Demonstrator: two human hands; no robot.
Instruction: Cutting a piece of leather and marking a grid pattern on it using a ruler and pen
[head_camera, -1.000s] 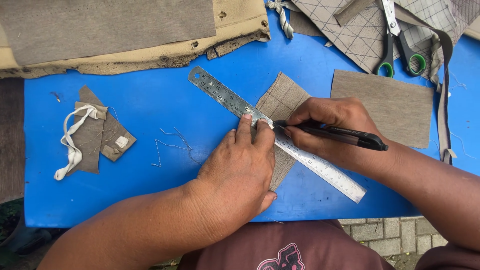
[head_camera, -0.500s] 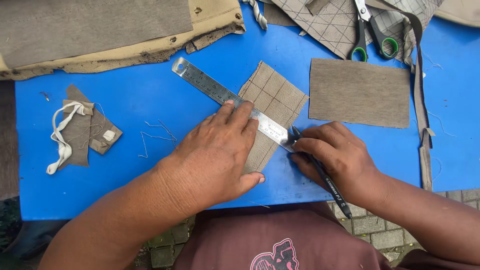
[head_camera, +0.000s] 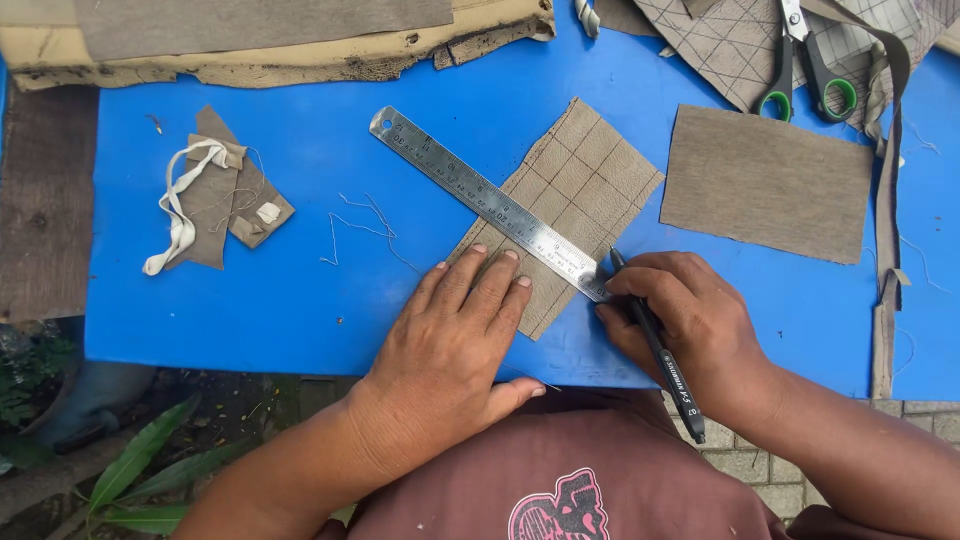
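Head view: a small tan fabric piece (head_camera: 580, 190) with a ruled grid lies askew near the middle of the blue surface (head_camera: 300, 290), toward its near edge. A steel ruler (head_camera: 480, 195) lies diagonally across the piece, one end out on bare surface toward the far left, the other at the piece's near right corner. Left hand (head_camera: 460, 340) lies flat, fingers spread, pressing the near part of the piece just beside the ruler; it grips nothing. Right hand (head_camera: 690, 320) is closed around a black pen (head_camera: 660, 345), tip at the ruler's near end.

Step in hand, as judged: ruling a line along the ruler's edge. Next stroke calls for the ruler and cloth held still under steady pressure, pen kept tight against the edge.

Further out: a plain brown-grey rectangle (head_camera: 765, 185) of fabric toward the right edge; green-handled scissors (head_camera: 805, 65) on quilted cloth at the far right corner; scraps with white tape (head_camera: 205, 195) toward the left edge; loose threads (head_camera: 360, 225) between scraps and piece; folded tan material (head_camera: 270, 45) along the far edge.
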